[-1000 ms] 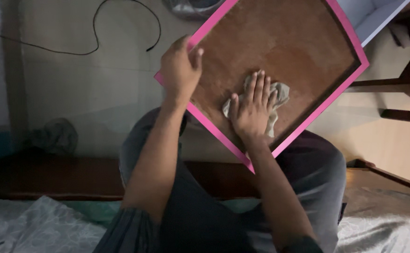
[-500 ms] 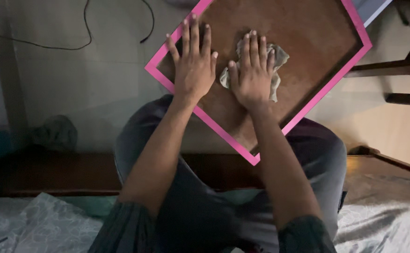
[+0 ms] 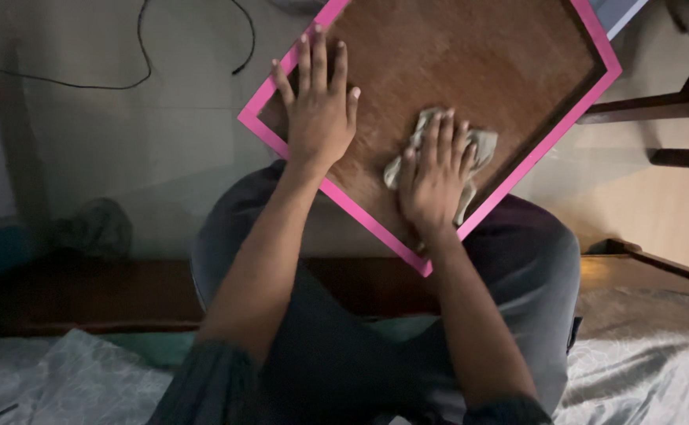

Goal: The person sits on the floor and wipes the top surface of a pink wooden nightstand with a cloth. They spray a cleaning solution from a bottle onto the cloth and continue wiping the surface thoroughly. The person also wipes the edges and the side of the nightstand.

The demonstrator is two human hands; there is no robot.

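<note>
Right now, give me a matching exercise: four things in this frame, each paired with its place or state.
Things:
1. left hand
2. right hand
3. cloth
4. black cable

Places or states:
A. lying on the pale floor
B. crumpled under a palm
C. flat on the brown board, fingers spread
D. pressing the cloth onto the board

Pairs: 1-C, 2-D, 3-B, 4-A

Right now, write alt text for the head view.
A right hand presses a crumpled cloth on a pink-framed brown board resting on the person's lap, while the left hand lies flat near its left corner.
</note>
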